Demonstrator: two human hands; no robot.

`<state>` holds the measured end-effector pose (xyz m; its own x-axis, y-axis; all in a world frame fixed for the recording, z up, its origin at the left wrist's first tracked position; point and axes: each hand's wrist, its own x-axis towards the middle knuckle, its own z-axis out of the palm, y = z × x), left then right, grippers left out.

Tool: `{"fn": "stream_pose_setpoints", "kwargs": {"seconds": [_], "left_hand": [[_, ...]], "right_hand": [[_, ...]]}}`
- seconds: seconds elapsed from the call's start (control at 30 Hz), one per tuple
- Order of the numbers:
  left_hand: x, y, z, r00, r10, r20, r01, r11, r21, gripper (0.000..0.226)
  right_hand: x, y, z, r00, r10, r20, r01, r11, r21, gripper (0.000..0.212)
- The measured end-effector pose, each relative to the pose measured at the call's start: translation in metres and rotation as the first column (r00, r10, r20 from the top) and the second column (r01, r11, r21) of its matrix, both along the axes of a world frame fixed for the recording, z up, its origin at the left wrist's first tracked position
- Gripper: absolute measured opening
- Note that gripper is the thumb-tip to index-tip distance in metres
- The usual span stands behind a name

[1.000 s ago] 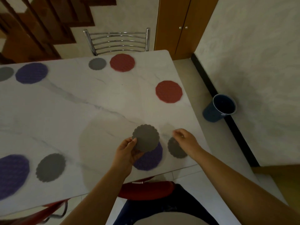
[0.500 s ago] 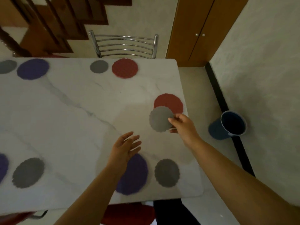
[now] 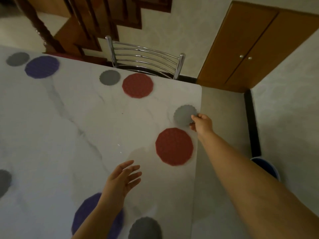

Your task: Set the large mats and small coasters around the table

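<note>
My right hand pinches a small grey coaster by its right edge, near the right edge of the white marble table, just beyond a large red mat. My left hand hovers open above the table, palm up, holding nothing. Under my left forearm lies a purple mat with a grey coaster to its right. At the far side sit a red mat with a grey coaster, and a purple mat with a grey coaster.
A chrome chair stands at the table's far edge. A blue bucket sits on the floor to the right, partly behind my right arm. Wooden cupboard doors fill the corner. Another grey coaster shows at the left edge.
The grey coaster passed from my left hand to my right, which carried it past the red mat toward the table's right edge. My left hand opened and stayed back.
</note>
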<state>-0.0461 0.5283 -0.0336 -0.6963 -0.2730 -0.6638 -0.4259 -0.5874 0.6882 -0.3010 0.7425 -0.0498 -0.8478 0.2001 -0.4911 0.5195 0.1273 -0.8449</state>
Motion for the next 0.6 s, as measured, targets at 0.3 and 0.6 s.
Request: {"fn": "stream_pose_setpoints", "kwargs": {"seconds": [0.3, 0.6], "left_hand": [[0.009, 0.010, -0.002, 0.995, 0.082, 0.063, -0.083, 0.996, 0.025, 0.023], [0.022, -0.005, -0.003, 0.996, 0.074, 0.047, -0.076, 0.996, 0.044, 0.025]], "right_hand": [[-0.022, 0.003, -0.030, 0.996, 0.094, -0.014, -0.087, 0.965, 0.247, 0.033], [-0.011, 0.007, -0.021, 0.969, 0.246, -0.017, -0.221, 0.896, 0.385, 0.042]]}}
